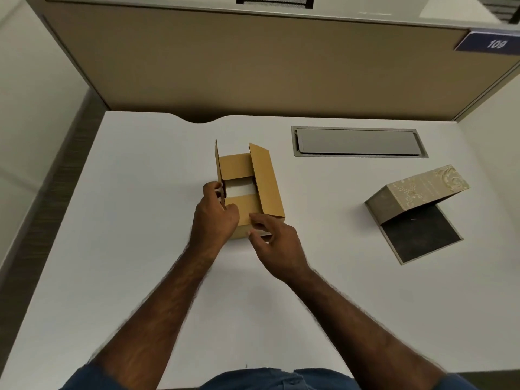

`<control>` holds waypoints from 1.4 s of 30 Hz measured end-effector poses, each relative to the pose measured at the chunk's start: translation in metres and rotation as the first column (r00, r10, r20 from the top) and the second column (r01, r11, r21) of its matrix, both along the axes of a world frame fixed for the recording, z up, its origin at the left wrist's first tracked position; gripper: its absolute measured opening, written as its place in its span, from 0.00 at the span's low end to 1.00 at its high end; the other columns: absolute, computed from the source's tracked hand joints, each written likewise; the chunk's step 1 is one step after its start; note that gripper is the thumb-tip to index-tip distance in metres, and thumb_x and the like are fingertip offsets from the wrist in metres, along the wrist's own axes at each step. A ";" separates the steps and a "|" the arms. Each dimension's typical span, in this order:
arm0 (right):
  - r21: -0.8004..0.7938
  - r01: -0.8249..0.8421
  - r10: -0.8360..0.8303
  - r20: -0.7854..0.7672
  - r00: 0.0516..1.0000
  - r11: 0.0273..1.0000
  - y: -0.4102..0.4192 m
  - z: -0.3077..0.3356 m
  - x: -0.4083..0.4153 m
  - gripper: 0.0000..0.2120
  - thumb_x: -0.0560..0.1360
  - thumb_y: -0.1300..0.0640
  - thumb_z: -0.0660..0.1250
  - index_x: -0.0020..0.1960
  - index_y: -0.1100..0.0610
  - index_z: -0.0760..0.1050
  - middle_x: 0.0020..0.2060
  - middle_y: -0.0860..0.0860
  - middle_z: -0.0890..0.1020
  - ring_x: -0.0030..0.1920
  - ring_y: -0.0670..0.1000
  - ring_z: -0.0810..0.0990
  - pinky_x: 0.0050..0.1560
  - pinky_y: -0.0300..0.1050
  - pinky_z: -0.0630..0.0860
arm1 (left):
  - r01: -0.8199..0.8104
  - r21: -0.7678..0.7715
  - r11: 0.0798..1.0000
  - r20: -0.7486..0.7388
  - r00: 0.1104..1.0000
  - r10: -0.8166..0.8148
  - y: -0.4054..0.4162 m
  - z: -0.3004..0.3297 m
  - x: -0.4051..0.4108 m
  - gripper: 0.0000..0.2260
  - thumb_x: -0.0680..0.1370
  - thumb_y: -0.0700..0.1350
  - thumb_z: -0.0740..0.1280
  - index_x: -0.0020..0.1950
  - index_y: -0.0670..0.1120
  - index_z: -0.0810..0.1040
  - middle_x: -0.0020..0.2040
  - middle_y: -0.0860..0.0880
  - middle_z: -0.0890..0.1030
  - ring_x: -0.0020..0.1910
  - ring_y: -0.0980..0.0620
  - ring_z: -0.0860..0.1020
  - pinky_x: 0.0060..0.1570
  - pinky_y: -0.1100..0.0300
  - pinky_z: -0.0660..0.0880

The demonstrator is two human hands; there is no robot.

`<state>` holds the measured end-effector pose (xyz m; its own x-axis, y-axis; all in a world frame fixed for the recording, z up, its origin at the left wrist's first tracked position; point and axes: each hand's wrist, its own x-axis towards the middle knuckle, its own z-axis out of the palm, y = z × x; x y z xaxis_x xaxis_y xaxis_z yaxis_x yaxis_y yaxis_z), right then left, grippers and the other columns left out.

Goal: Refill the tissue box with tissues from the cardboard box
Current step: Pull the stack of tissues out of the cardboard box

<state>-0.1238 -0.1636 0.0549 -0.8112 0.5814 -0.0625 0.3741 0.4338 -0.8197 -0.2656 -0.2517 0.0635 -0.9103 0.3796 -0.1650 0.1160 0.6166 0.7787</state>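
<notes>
At the middle of a white desk point(140, 220), my left hand point(215, 218) grips the upright left flap of the cardboard box point(267, 181), white tissues point(240, 188) showing inside. My right hand point(274, 243), fingers loosely curled, touches its near corner. The patterned tissue box point(419, 192) lies open, well to the right.

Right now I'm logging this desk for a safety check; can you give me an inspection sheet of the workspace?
Surface: white desk, flat, with a grey recessed cable hatch, closed.
Job's things: brown cardboard box, flaps open, white tissues visible inside; beige patterned tissue box on the right, propped open on its hinged dark base.
Clutter: nothing seen.
Hands: left hand grips the box's left flap; right hand touches its near corner.
Cables: nothing seen.
Surroundings: tan cubicle partition; blue sign reading 109.
</notes>
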 end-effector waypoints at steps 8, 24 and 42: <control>-0.121 -0.001 -0.002 -0.019 1.000 0.993 0.011 0.009 0.009 0.26 0.81 0.50 0.74 0.78 0.49 0.76 0.73 0.48 0.81 0.68 0.47 0.81 0.66 0.45 0.81 | -0.055 0.067 0.996 0.104 0.993 0.048 -0.016 0.002 0.013 0.24 0.80 0.38 0.67 0.75 0.47 0.67 0.66 0.45 0.79 0.59 0.44 0.80 0.50 0.56 0.79; -0.039 0.115 -0.116 -0.028 0.993 0.993 0.068 0.015 0.071 0.35 0.79 0.51 0.77 0.82 0.49 0.67 0.78 0.48 0.72 0.73 0.43 0.69 0.70 0.42 0.70 | -0.130 0.236 0.963 0.410 0.912 0.023 -0.040 -0.009 0.078 0.27 0.70 0.40 0.72 0.66 0.56 0.70 0.59 0.53 0.81 0.58 0.49 0.82 0.57 0.47 0.82; 0.425 -0.541 0.330 0.474 0.816 0.726 0.093 0.014 0.035 0.34 0.80 0.34 0.68 0.81 0.50 0.70 0.80 0.52 0.74 0.85 0.59 0.61 0.81 0.62 0.61 | 0.297 -0.329 0.896 -0.306 0.864 -0.399 0.003 0.038 0.033 0.35 0.79 0.45 0.72 0.82 0.42 0.60 0.83 0.42 0.62 0.83 0.43 0.56 0.80 0.51 0.54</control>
